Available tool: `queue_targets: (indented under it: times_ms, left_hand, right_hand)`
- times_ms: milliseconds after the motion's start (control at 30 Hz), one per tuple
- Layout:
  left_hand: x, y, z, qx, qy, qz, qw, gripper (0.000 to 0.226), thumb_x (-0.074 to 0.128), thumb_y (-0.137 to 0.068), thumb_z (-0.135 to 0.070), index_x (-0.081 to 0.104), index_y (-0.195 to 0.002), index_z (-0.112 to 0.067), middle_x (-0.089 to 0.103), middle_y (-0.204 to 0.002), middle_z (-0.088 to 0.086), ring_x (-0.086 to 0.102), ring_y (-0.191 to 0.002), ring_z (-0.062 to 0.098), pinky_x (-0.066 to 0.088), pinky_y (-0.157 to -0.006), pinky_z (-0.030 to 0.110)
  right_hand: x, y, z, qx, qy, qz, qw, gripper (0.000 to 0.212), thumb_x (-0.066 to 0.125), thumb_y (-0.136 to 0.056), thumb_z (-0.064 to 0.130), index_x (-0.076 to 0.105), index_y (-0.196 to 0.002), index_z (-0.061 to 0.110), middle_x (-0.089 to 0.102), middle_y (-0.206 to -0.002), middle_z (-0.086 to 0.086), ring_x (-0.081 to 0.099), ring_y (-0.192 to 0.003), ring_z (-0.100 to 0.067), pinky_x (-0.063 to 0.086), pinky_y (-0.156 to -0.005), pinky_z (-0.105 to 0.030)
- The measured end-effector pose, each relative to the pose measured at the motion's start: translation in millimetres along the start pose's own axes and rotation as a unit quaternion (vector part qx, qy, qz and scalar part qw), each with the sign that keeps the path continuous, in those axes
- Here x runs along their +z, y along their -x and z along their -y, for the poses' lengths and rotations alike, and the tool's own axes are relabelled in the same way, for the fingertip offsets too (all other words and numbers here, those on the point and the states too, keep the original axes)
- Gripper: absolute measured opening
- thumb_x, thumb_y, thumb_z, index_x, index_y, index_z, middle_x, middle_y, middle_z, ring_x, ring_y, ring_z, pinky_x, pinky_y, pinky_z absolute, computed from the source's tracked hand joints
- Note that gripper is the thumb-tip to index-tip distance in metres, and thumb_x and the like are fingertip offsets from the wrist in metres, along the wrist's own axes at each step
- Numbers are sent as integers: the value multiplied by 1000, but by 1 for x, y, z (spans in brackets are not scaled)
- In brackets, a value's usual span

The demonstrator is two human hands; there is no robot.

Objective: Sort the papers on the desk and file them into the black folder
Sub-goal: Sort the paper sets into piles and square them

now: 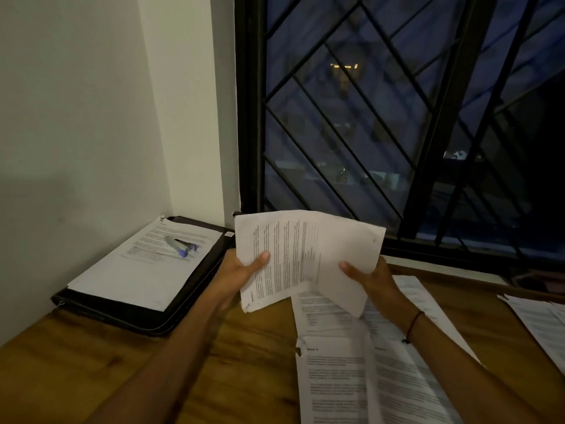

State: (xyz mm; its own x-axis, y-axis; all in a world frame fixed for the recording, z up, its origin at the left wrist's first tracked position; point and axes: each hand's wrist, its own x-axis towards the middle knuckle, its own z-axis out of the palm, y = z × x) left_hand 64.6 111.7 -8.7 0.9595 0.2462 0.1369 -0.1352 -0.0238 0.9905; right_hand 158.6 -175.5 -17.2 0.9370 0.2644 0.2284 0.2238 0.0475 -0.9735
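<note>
I hold a bundle of printed papers [305,255] up over the wooden desk [91,362], turned sideways and bent in the middle. My left hand [244,269] grips its left edge, thumb on top. At the bundle's lower right edge, my right hand [367,278] grips it the same way. The black folder [146,319] lies open at the left against the wall, with a stack of printed sheets [137,270] on it. More loose printed papers [351,362] lie on the desk under my right forearm.
A grey and blue stapler [180,245] rests on the stack in the folder. Further papers [544,325] lie at the desk's right edge. A barred window [397,117] stands right behind the desk, a wall to the left.
</note>
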Motion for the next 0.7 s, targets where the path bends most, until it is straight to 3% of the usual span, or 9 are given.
queue_targets:
  times_ms: [133,267,433,567,700]
  left_hand:
    - [1,-3,2,1,8,-9,1000,31,71,-94,-31,69,-124,-25,77,-117,-4,74,-107,15,60,-94,38]
    - [1,-5,7,-16,0,6,1000,37,74,-90,-36,67,-127,-30,76,-122,-3,72,-112,16,58,-98,41]
    - [-8,-7,4,-28,-2,22,999,34,72,-94,-27,66,-127,-23,77,-119,3,74,-109,20,61,-93,43]
    - [-27,-6,-2,-49,-12,34,998,38,74,-92,-32,68,-128,-20,78,-115,7,75,-106,30,58,-95,54]
    - [-32,6,0,-39,14,0,999,33,62,-100,-38,69,-126,-18,77,-113,12,75,-103,36,58,-95,58]
  right_hand:
    - [-1,-4,3,-12,7,-33,999,63,88,-65,55,67,-114,20,77,-109,-6,73,-101,-25,62,-83,-43]
    - [3,-5,3,3,29,-18,999,43,81,-71,36,63,-109,25,73,-110,-5,71,-102,-24,61,-79,-38]
    - [-2,-8,2,12,34,-41,999,49,85,-73,38,64,-113,19,73,-111,-8,71,-101,-26,61,-79,-41]
    - [-4,-8,10,26,73,-14,997,31,82,-84,18,58,-100,29,69,-104,-1,66,-92,-16,54,-69,-30]
    - [-5,2,3,50,112,6,992,30,84,-81,29,61,-101,28,70,-102,-3,67,-95,-23,53,-69,-32]
